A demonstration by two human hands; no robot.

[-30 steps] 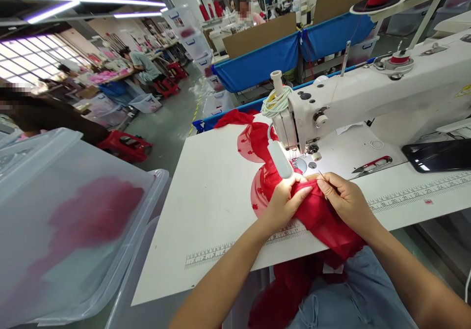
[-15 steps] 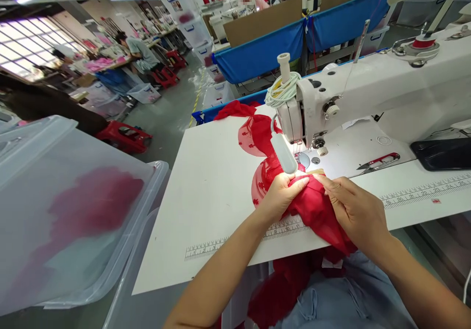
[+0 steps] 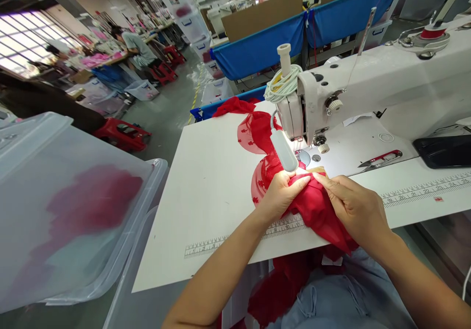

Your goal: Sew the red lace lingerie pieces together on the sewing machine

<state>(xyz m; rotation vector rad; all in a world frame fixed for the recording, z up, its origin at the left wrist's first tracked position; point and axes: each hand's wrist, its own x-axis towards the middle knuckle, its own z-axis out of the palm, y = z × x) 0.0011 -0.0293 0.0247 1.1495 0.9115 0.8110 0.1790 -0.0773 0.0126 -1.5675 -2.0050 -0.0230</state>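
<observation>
Red fabric [image 3: 312, 201] lies bunched at the front of the sewing machine [image 3: 294, 103] and hangs over the table edge toward my lap. My left hand [image 3: 281, 194] pinches its upper edge between thumb and fingers, just below the white lamp head [image 3: 284, 151]. On the other side, my right hand [image 3: 353, 206] grips the same edge, thumb and forefinger close to a small tan strip [image 3: 316, 170]. Sheer red pieces with dark red motifs [image 3: 250, 135] trail behind the left hand up the table. The lamp head hides part of the needle area.
Thread snips [image 3: 380, 158] and a black phone-like object [image 3: 443, 152] lie right of the needle. A printed ruler [image 3: 423, 191] runs along the white tabletop's [image 3: 198, 181] front. Translucent bins [image 3: 73, 211] stand at the left, a red stool [image 3: 123, 135] behind them. Other people sit farther back.
The view has shifted slightly. Both hands keep hold of the red fabric in nearly the same place; the right fingers have moved a little along its edge.
</observation>
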